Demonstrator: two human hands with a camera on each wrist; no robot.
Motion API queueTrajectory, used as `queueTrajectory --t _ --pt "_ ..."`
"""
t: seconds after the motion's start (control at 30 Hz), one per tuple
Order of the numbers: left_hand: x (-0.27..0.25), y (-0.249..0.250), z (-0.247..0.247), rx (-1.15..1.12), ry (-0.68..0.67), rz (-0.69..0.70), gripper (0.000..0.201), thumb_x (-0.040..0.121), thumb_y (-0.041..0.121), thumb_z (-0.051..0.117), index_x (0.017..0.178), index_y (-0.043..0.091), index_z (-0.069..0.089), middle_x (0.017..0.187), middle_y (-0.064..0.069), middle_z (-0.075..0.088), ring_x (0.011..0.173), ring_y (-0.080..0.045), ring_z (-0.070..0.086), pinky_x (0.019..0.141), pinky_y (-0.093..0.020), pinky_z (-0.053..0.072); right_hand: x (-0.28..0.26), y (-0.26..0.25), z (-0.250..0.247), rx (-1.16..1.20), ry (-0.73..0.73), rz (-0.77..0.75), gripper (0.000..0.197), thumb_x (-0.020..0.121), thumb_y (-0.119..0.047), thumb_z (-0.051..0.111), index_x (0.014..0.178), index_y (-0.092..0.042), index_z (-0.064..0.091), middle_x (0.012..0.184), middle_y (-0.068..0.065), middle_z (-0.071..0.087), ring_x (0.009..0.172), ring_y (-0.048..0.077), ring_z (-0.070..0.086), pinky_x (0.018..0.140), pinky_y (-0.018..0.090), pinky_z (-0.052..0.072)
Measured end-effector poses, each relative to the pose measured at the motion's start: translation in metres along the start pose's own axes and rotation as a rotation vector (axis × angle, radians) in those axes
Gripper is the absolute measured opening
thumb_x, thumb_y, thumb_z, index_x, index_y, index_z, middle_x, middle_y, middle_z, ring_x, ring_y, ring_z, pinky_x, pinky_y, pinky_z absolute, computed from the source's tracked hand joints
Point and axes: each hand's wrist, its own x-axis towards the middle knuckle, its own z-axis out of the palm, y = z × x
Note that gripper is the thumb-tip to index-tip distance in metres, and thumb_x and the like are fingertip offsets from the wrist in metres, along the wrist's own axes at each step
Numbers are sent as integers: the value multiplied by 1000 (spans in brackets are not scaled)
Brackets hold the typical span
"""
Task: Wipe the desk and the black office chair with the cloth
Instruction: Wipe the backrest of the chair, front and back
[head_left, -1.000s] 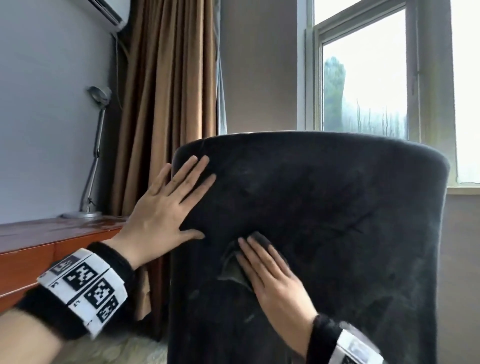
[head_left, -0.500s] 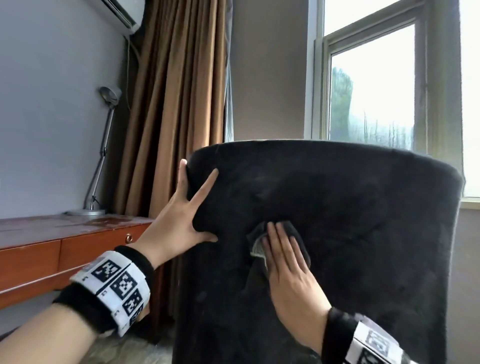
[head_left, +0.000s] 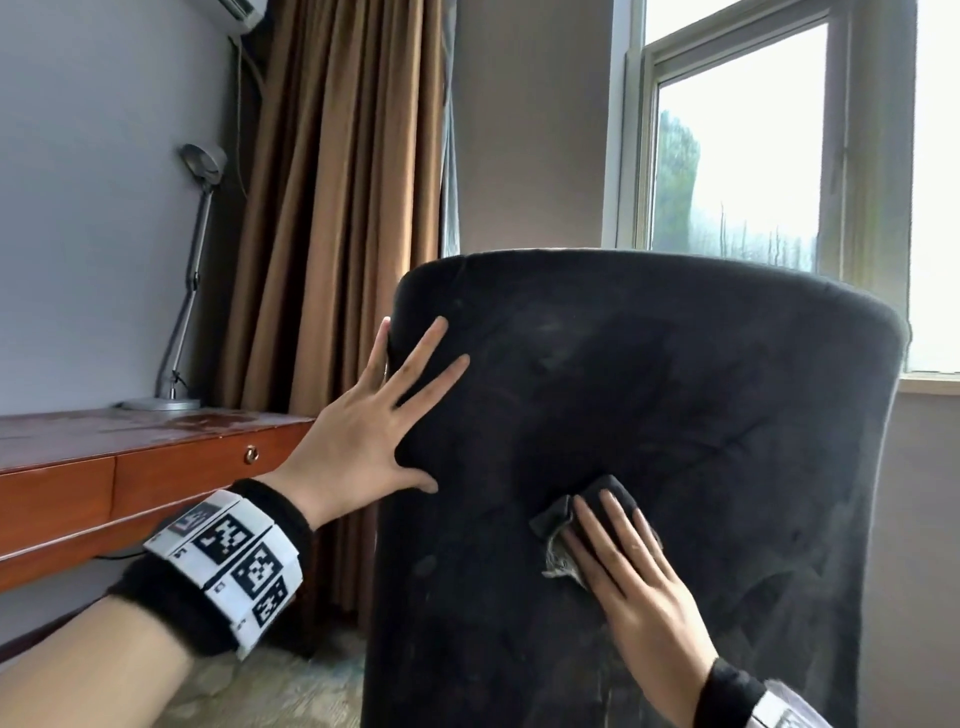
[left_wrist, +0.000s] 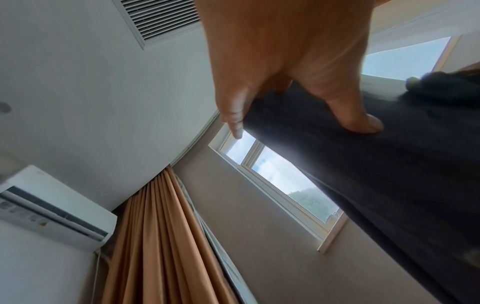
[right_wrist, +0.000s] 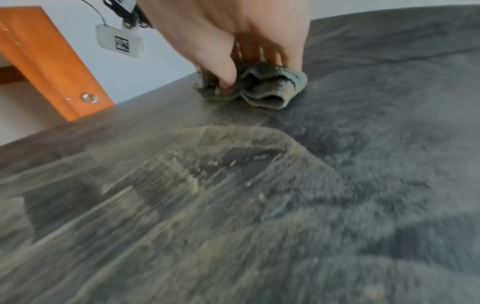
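Observation:
The black office chair fills the middle of the head view with its fuzzy backrest facing me. My left hand lies flat and spread on the backrest's upper left edge, one finger wrapped past the edge. My right hand presses a dark grey cloth against the lower middle of the backrest, fingers straight on top of it. In the right wrist view the bunched cloth sits under the fingertips, thumb tucked against it. The wooden desk stands at the left.
A silver desk lamp stands on the desk's far end by the wall. Brown curtains hang behind the chair's left side, and a window is beyond it. An air conditioner is mounted high on the wall. Carpet lies below.
The view has shifted right and up. My left hand has spread wider and slid up the chair's left edge. My right hand with the cloth has moved right on the backrest.

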Motion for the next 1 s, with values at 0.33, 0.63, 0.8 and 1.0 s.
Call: queueTrajectory --t 0.33,0.63,0.8,1.0 --pt "7 -7 11 -61 28 -8 138 61 51 80 135 44 -37 146 18 -41 138 -9 -34 108 -30 7 178 58 -63 63 433 194 45 88 2 31 118 -2 64 134 19 51 126 41 44 99 52 44" --pt "4 -21 7 -147 33 3 139 62 35 85 144 29 -26 148 16 -40 142 -12 -26 110 -26 14 153 3 -33 51 231 -130 41 90 -11 34 106 -2 71 120 15 64 114 34 58 97 42 47" --pt "2 -23 5 -255 68 -44 138 67 28 84 140 38 -34 147 15 -42 133 -8 23 100 -13 30 159 -15 -11 60 251 -52 39 92 -13 36 114 -3 66 128 17 58 130 27 41 109 39 33" --pt "1 -25 3 -256 62 -9 139 68 23 84 139 41 -34 147 16 -41 134 -6 17 101 -21 40 177 -5 -34 43 183 -245 42 84 -15 36 94 -8 76 110 9 69 105 26 65 83 39 54"
